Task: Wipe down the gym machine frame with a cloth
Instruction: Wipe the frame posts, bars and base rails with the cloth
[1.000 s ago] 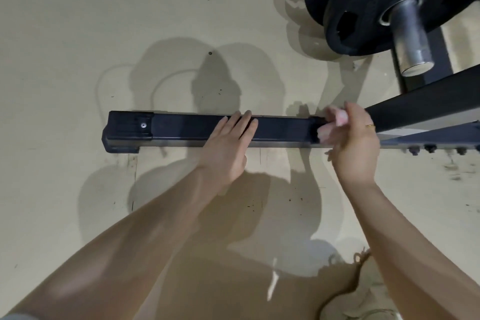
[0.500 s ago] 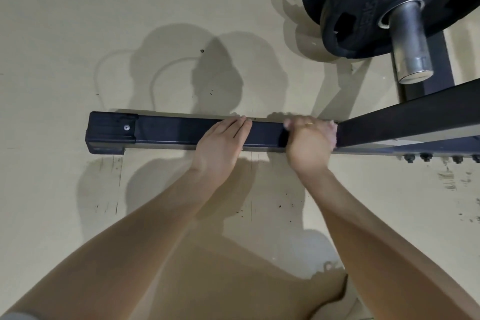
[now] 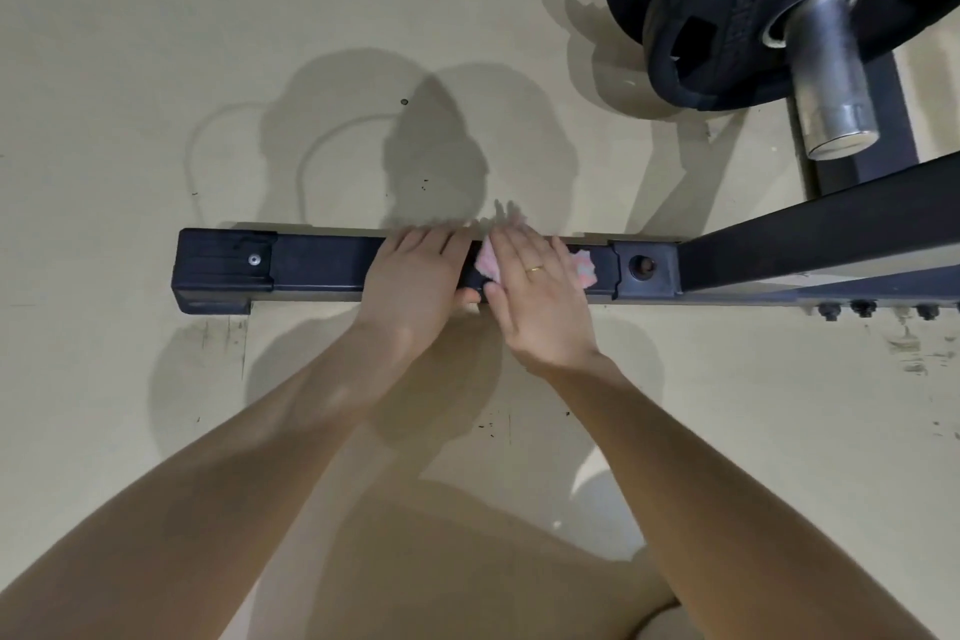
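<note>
A black square frame bar (image 3: 322, 268) of the gym machine lies flat on the beige floor, its capped end at the left. My left hand (image 3: 415, 283) rests over the bar with straight fingers, thumb under its near edge. Right beside it, my right hand (image 3: 537, 296) lies flat on a pink cloth (image 3: 584, 268) and presses it onto the bar's top. The cloth shows at both sides of that hand. A ring sits on one finger.
Black weight plates (image 3: 727, 0) on a steel sleeve (image 3: 831, 83) hang above the floor at the upper right. A slanted black beam (image 3: 810, 234) joins the bar at the right, with bolts (image 3: 862, 309) below. The beige floor (image 3: 208, 42) lies around.
My right hand has slid left along the bar with the cloth, from near the slanted beam to right beside my left hand, and has flattened out. My left hand stayed in place.
</note>
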Available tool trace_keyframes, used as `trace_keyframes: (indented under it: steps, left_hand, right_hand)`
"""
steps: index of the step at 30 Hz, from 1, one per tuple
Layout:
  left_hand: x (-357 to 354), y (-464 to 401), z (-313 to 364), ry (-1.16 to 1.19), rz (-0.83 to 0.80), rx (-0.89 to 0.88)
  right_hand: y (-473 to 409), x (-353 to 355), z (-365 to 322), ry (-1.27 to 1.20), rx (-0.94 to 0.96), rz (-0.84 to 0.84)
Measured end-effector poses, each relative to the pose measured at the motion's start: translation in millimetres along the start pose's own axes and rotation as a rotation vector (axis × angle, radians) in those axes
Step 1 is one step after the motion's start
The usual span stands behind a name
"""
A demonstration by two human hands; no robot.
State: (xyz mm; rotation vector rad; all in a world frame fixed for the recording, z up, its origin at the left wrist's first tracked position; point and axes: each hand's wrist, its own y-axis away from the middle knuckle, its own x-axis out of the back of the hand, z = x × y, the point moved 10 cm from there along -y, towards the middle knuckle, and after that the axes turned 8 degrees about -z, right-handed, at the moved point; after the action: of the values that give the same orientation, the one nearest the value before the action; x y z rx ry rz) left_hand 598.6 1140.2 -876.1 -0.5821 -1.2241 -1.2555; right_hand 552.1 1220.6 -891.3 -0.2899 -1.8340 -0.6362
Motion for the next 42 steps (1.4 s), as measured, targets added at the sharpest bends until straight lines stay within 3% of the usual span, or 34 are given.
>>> trace_keyframes:
  steps: [7, 13, 17, 23, 27, 33, 36, 39, 42]
  left_hand:
    - [-2.6, 28.0, -33.4, 0.039, 0.039, -0.02]
    - [4.8, 64.4, -96.0, 0.0, 0.041, 0.067]
    - [8.9, 93.9, -136.5, 0.064, 0.139, 0.18]
    - [-3.0, 108.1, -128.6, 0.104, 0.31, 0.118]
    - [-1.6, 110.6, -129.0, 0.143, 0.345, 0.168]
    - [-13.4, 94.9, -99.4, 0.087, 0.233, 0.14]
    - [-16.7, 81.7, -70.7, 0.009, 0.186, 0.065]
    - [-20.5, 73.7, -53.3, 0.021, 0.192, 0.019]
    - [-24.2, 72.3, -53.0, -0.011, 0.195, 0.032]
  right_hand:
    - [35.8, -8.5, 31.9, -0.004, -0.197, 0.237]
    - [16.7, -24.6, -65.6, 0.117, 0.082, 0.512]
    - [-4.0, -35.5, -121.9, 0.154, 0.275, 0.451]
    - [-27.5, -72.8, -177.4, 0.551, 0.361, 0.453]
    - [-14.9, -42.7, -140.5, 0.491, 0.321, 0.548]
    - [25.7, -5.9, 6.6, 0.296, -0.089, 0.292]
    - [24.0, -2.2, 30.3, 0.25, -0.195, 0.269]
    - [15.0, -6.2, 6.6, 0.242, -0.171, 0.304]
    - [-4.7, -8.4, -34.1, 0.217, 0.022, 0.299]
